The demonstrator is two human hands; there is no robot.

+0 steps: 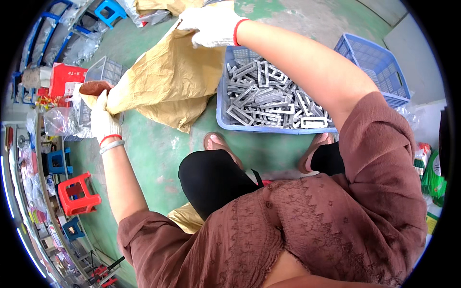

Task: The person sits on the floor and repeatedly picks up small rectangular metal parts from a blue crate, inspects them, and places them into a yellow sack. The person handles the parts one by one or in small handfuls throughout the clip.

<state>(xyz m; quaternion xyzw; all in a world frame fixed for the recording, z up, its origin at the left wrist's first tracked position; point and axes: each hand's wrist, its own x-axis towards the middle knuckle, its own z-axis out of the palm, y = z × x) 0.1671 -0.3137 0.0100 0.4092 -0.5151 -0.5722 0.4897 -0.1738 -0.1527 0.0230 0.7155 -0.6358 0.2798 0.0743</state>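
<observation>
Gloved left hand [104,122] and right hand [211,29] grip a tan sack [168,77], spread between them over a green floor [144,163]. Right, a blue basket [276,129] holds grey rectangular frames [271,98]; left, a red stool [77,204].

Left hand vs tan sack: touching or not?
Touching. The head view shows the gloved left hand gripping the edge of the tan sack, with no gap between them.
</observation>
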